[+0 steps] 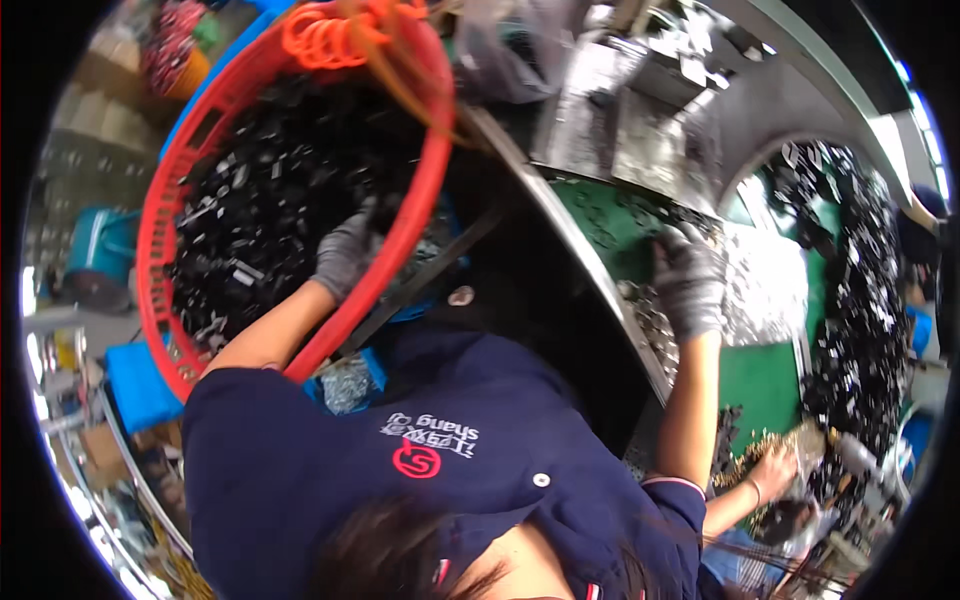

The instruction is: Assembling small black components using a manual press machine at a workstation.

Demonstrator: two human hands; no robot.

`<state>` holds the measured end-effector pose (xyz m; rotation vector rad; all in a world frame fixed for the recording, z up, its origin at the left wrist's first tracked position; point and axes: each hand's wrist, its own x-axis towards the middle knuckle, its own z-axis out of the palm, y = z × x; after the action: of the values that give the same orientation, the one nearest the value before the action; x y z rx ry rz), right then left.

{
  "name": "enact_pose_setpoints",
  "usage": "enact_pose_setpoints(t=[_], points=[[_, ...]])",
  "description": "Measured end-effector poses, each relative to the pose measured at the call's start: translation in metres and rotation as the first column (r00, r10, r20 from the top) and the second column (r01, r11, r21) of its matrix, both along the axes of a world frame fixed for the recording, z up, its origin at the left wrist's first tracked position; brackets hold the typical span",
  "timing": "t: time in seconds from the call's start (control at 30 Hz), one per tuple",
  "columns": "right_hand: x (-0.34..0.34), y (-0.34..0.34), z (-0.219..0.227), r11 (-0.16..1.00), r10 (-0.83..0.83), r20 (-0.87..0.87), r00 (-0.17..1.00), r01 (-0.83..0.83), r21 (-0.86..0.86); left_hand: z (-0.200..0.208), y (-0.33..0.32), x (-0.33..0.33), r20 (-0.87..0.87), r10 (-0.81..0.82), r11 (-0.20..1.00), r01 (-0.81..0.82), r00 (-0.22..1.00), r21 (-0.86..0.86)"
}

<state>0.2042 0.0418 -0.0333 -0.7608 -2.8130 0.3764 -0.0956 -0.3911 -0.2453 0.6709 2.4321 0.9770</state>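
My left hand [345, 255], in a grey glove, reaches over the near right rim of a large red plastic basket [430, 190]. Its fingers are blurred against the small black parts [265, 190] heaped in the basket, so their grip does not show. On the right, my gloved right hand [690, 280] is over a green work surface [755, 385], back upward, with its fingers bent and drawn together. Small dark pieces [600, 215] lie beside its fingertips. A shiny silvery sheet [765, 285] lies right of this hand; whatever is under the fingers is hidden.
A metal edge [560, 220] runs between basket and green surface. Metal machine parts [640, 120] stand beyond my right hand. An orange coiled hose [325, 40] hangs over the basket's far rim. Another person's bare hand [775, 470] is at lower right, near a black heap [860, 310].
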Motion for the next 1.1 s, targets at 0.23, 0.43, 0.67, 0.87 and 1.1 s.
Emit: enact_pose_setpoints(t=[0.23, 0.43, 0.67, 0.87, 1.1], points=[[-0.005, -0.002, 0.003, 0.989, 0.096, 0.085, 0.992, -0.105, 0.105, 0.130, 0.079, 0.008, -0.488, -0.217, 0.881, -0.046, 0.845, -0.471], [-0.004, -0.010, -0.008, 0.994, 0.100, -0.066, 0.993, -0.096, 0.061, 0.146, 0.101, -0.018, -0.292, -0.544, 0.603, 0.124, 0.786, -0.788], [-0.012, -0.008, 0.000, 0.990, 0.118, 0.036, 0.992, -0.121, 0.078, 0.125, 0.105, -0.003, -0.302, -0.489, 0.820, 0.313, 0.818, -0.479], [-0.020, -0.001, 0.001, 0.982, 0.150, 0.056, 0.987, -0.155, 0.105, 0.139, 0.111, -0.029, -0.165, -0.551, 0.785, 0.441, 0.818, -0.436], [-0.023, -0.007, 0.002, 0.982, 0.147, 0.050, 0.988, -0.152, 0.114, 0.270, 0.066, 0.015, 0.432, -0.237, 0.931, 0.076, 0.870, 0.358]])
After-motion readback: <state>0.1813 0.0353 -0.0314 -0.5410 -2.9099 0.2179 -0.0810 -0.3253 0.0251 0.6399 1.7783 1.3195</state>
